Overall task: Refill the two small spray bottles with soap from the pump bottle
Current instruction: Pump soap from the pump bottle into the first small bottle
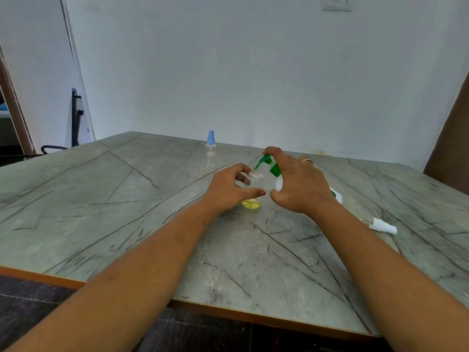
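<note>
The marble-pattern table (pixel 127 199) stands against a pale wall (pixel 253 72). The right hand (pixel 299 184) grips the tilted pump bottle (pixel 275 171), its green spout just above the open clear bottle (pixel 255 189), which the left hand (pixel 228 189) grasps upright. A second spray bottle (pixel 211 151) waits behind; a loose sprayer cap (pixel 382 226), probably, lies right.

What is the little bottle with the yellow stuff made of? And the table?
The little bottle looks like clear, shiny plastic: you can see straight through it to the yellow soap at the bottom, and its neck has moulded screw threads. The table looks like grey-green stone or a stone-pattern laminate, smooth with dark veins; its orange edge hints at laminate.
</note>
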`<action>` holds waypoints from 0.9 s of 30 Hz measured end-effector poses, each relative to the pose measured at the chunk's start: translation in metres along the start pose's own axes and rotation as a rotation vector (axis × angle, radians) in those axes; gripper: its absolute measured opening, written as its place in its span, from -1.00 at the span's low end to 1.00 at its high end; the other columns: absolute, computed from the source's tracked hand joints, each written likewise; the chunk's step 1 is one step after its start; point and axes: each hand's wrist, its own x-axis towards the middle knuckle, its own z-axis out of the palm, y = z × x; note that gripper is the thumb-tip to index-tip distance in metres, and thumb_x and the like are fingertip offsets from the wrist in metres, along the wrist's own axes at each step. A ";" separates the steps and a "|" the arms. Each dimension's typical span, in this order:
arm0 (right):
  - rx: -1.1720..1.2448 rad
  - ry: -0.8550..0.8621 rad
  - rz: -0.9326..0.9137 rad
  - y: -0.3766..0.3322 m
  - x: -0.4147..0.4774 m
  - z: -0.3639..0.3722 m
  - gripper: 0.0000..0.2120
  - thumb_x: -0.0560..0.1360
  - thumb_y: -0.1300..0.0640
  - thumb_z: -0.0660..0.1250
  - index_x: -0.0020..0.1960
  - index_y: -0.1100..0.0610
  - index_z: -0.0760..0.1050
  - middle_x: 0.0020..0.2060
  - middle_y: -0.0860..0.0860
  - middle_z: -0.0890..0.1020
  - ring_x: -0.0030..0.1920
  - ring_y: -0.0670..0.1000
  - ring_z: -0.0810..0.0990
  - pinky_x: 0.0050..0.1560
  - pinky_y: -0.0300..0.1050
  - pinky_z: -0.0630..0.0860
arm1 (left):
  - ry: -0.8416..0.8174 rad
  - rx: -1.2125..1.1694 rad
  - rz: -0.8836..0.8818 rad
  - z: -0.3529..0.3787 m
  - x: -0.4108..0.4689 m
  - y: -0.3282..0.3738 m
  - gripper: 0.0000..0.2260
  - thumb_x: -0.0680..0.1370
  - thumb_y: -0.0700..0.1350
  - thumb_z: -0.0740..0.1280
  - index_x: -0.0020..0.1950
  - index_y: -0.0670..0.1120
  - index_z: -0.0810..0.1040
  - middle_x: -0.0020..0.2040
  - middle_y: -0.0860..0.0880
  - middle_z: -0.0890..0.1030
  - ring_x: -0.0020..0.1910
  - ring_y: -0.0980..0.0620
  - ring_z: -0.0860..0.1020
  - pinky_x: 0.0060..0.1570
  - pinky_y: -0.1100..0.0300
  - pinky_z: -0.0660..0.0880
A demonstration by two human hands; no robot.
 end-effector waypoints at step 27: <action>-0.296 0.069 -0.052 -0.004 -0.001 -0.004 -0.26 0.33 -0.08 0.36 0.38 -0.12 0.04 0.14 0.05 0.55 0.09 0.24 0.49 -0.09 0.08 0.53 | -0.011 -0.020 -0.021 0.006 0.000 0.000 -0.54 0.25 0.23 0.47 0.00 0.13 0.37 -0.15 0.15 0.57 -0.23 0.26 0.54 -0.30 0.43 0.39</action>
